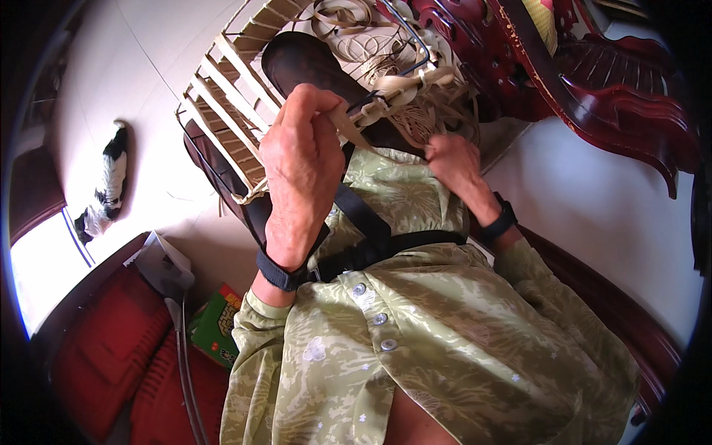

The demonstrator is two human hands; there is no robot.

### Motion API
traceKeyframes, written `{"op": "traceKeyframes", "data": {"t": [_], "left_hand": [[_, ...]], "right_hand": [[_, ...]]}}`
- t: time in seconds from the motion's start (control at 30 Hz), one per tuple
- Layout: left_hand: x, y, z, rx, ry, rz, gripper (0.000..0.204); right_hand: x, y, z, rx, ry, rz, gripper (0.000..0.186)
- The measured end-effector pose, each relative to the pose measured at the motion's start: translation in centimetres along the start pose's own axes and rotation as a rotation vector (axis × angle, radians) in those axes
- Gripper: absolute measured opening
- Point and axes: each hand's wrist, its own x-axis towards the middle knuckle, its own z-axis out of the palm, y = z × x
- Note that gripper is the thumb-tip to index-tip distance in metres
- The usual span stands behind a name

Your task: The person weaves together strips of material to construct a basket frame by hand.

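A wire frame wrapped with flat beige strips rests across my legs. My left hand is raised beside it, its fingers pinched on a flat beige strip that hangs down from them. My right hand is lower and further right, near the frame's wrapped corner. Its fingers are closed, and a thin tan strand appears to run to their tips; what exactly they grip is partly hidden. Loose coils of beige strip and cord lie beyond the frame.
Carved dark red wooden furniture stands at the right. A black and white animal is on the pale floor at the left. Nearer are red cushions, a green box and a grey-white object on a bent metal tube.
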Motion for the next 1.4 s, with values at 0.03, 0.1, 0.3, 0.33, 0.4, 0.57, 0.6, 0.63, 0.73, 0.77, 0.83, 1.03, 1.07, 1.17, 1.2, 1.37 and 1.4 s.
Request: {"op": "traceKeyframes", "data": {"t": [0.03,0.1,0.3,0.33,0.4,0.57,0.6,0.63,0.73,0.77,0.83,1.03,1.07,1.17,1.2,1.37,1.4], "left_hand": [[0.1,-0.2,0.1,-0.024,-0.005,0.002,0.016],[0.1,-0.5,0.2,-0.050,-0.005,0.008,0.016],[0.0,-0.3,-0.2,-0.014,-0.006,-0.016,0.016],[0.0,-0.4,0.0,-0.030,-0.001,-0.009,0.016],[0.1,-0.7,0.3,-0.040,0.020,0.004,0.016],[0.0,-0.2,0.0,-0.028,-0.016,-0.022,0.016],[0.0,-0.3,0.0,-0.018,-0.013,-0.011,0.016],[0.0,-0.4,0.1,-0.011,-0.013,-0.002,0.016],[-0.1,-0.3,0.0,0.006,0.011,0.031,0.016],[-0.1,-0.3,0.0,0.010,0.021,0.044,0.016],[-0.1,-0.5,0.1,0.032,0.028,0.054,0.017],[0.0,-0.3,0.0,0.015,0.005,0.047,0.017],[-0.1,-0.3,0.0,-0.003,0.000,0.038,0.017],[-0.1,-0.3,0.0,0.006,0.012,0.055,0.017],[-0.1,-0.3,0.0,0.013,0.017,0.064,0.017],[0.0,0.1,0.0,0.037,0.019,0.065,0.016],[0.0,0.1,0.0,0.033,0.017,0.053,0.016]], "right_hand": [[0.3,4.9,3.4,-0.128,-0.079,0.050,0.017],[0.6,9.4,6.2,-0.271,-0.250,0.238,0.016],[-0.8,4.6,-0.2,-0.183,-0.241,0.106,0.018],[-1.8,1.6,-2.7,-0.097,-0.103,0.064,0.019],[-2.8,-3.0,-6.3,0.038,0.086,0.038,0.016],[-2.2,-7.1,-5.8,0.525,0.012,-0.095,0.018],[-1.8,-7.6,-4.9,0.479,0.041,-0.117,0.022],[-1.4,-7.7,-3.8,0.552,-0.028,-0.062,0.024],[-0.2,-8.4,-3.1,0.978,-0.382,0.197,0.038],[0.0,-8.6,-3.2,1.149,-0.527,0.305,0.044],[-0.4,-8.5,-3.9,1.270,-0.527,0.182,0.055],[-0.9,-8.5,-5.7,1.222,0.047,0.058,0.055],[-0.7,-8.9,-5.7,1.115,0.136,0.018,0.047],[-0.3,-9.5,-4.8,0.861,0.318,-0.099,0.015],[-0.4,-9.7,-4.7,0.766,0.324,-0.104,0.016],[-0.1,-9.4,-3.5,0.839,0.112,-0.008,0.018],[0.1,-9.3,-3.0,1.015,0.027,0.042,0.018]]}}
